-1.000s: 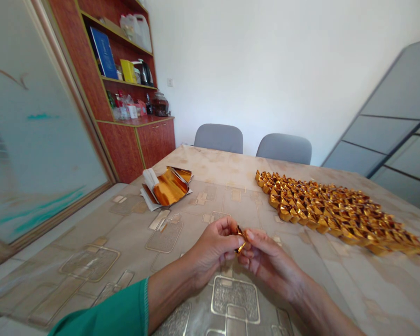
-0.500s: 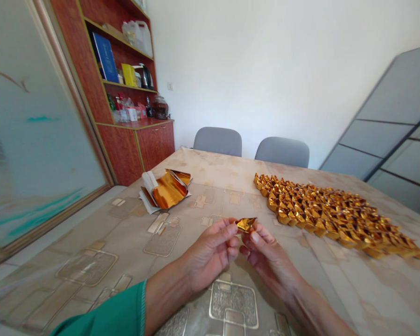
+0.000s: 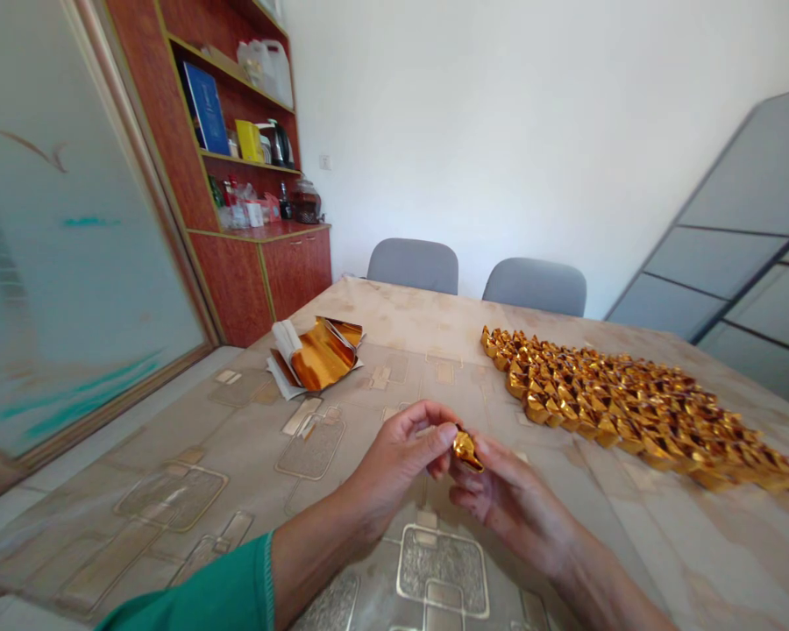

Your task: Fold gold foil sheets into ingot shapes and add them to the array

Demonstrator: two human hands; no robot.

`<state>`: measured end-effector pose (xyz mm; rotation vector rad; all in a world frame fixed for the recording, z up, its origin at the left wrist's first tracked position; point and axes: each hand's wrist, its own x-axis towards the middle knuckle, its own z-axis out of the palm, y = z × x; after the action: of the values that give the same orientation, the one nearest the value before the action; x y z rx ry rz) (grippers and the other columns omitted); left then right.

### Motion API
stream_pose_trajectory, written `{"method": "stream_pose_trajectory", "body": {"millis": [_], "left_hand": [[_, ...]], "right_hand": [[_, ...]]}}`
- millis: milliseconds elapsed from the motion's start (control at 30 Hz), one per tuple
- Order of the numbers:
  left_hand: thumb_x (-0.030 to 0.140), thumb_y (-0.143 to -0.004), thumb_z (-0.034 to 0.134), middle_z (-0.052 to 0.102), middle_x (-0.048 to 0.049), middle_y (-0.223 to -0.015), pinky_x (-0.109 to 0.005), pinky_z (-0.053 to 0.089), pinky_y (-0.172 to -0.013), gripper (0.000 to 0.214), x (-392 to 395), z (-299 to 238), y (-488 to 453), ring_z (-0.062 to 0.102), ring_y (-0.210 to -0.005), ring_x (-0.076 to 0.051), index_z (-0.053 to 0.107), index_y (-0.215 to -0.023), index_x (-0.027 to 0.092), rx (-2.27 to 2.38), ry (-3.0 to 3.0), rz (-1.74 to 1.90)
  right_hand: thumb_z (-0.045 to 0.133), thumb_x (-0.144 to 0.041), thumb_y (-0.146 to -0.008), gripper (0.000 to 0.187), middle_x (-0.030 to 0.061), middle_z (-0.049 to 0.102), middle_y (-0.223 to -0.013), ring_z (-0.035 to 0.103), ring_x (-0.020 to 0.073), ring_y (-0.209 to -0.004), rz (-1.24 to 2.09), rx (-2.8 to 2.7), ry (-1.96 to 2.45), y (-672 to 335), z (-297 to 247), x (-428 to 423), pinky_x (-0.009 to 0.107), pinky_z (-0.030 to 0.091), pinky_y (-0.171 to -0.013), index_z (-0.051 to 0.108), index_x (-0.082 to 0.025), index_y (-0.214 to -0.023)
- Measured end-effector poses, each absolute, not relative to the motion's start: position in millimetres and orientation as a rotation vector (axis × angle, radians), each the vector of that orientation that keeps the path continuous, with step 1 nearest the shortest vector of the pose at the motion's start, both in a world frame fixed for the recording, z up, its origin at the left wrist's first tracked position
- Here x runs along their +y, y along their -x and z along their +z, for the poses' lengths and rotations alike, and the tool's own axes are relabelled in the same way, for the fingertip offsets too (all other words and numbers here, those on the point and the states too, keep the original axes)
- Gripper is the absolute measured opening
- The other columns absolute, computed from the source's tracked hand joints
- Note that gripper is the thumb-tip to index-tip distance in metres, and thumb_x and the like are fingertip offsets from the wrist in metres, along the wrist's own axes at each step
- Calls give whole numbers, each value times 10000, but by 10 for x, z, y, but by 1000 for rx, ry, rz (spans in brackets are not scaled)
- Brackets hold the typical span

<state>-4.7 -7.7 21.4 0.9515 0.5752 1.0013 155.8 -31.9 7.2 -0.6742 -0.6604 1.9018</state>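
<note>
Between my two hands is a small folded gold foil paper ingot point(image 3: 465, 449), held above the table and tilted. My left hand point(image 3: 404, 460) pinches its upper left end between thumb and fingers. On its right side, my right hand point(image 3: 509, 491) grips it with the thumb, the fingers curled beneath. Several finished-looking gold paper ingots point(image 3: 618, 403) stand in close rows on the right of the table. To the left lies a loose stack of gold foil paper sheets point(image 3: 325, 355), curled, with white backing showing.
A patterned covering lies over the table point(image 3: 190, 491). Beyond its far edge stand two grey chairs point(image 3: 413, 265) point(image 3: 535, 286) against the white wall. A red-brown shelf cabinet point(image 3: 237, 272) is at the back left, beside a frosted glass door point(image 3: 72, 263).
The paper ingot has turned from lying roughly level to slanting down to the right. My hands have shifted their grip around it, and the view has moved slightly.
</note>
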Motion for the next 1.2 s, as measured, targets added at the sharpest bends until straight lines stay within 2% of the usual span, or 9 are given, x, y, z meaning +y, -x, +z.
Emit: {"method": "stream_pose_trajectory", "body": {"millis": [100,300,533,667,800,900,1000,1100,1200], "left_hand": [[309,-777,738,583,17,-786,-192,363,-568,310,-88,197,43,472,-592,-52,595,-1008,160,540,-792,922],[218,-733,763,564,19,-759,-181,377,-569,320,-113,204,50,470,-595,-49,608,-1002,146,481,-695,855],[206,-702,757,566,2,-770,-186,382,-545,301,-133,234,35,476,-595,-62,617,-961,140,504,-782,869],[204,-713,745,574,-6,-781,-184,372,-542,290,-144,245,47,488,-596,-66,603,-961,151,530,-816,864],[211,-692,780,583,-10,-823,-175,364,-531,343,-150,252,70,473,-590,-55,591,-975,163,499,-805,859],[197,-695,783,571,8,-810,-149,299,-466,394,-139,242,85,402,-516,-22,583,-1033,184,439,-757,817],[184,-713,773,568,17,-770,-134,248,-424,386,-130,227,93,369,-470,-6,591,-1054,191,383,-736,791],[176,-739,759,589,8,-758,-124,294,-427,304,-131,215,88,435,-476,-14,617,-1007,177,380,-718,829],[184,-742,767,621,1,-756,-116,371,-471,292,-131,204,76,512,-504,-25,637,-1003,173,346,-666,847]], "right_hand": [[817,-307,-717,223,1,623,-751,513,100,-666,1810,-671,694,-1541,21,-322,200,382,-570,717,-160,-851],[794,-327,-748,233,21,627,-734,514,105,-642,1782,-749,672,-1511,-9,-322,194,357,-526,713,-151,-876],[818,-285,-723,247,-32,573,-644,464,56,-556,1886,-669,618,-1509,47,-341,178,406,-572,718,-151,-905],[822,-282,-719,289,7,630,-737,504,75,-617,1909,-707,615,-1529,70,-342,173,410,-563,716,-143,-949],[825,-231,-719,187,-26,577,-675,400,28,-525,1890,-705,581,-1528,76,-346,133,353,-488,720,-125,-833],[826,-231,-718,187,-61,501,-622,304,16,-480,1930,-673,559,-1529,72,-369,126,316,-453,718,-137,-838],[789,-254,-763,159,-82,416,-564,273,28,-465,2005,-673,529,-1554,84,-390,133,314,-442,714,-159,-866],[767,-258,-784,158,-85,399,-543,269,28,-450,2009,-706,507,-1586,117,-389,129,325,-434,714,-154,-892],[773,-273,-775,170,-60,480,-580,300,23,-450,1970,-750,522,-1595,142,-377,132,362,-446,712,-147,-871]]}}
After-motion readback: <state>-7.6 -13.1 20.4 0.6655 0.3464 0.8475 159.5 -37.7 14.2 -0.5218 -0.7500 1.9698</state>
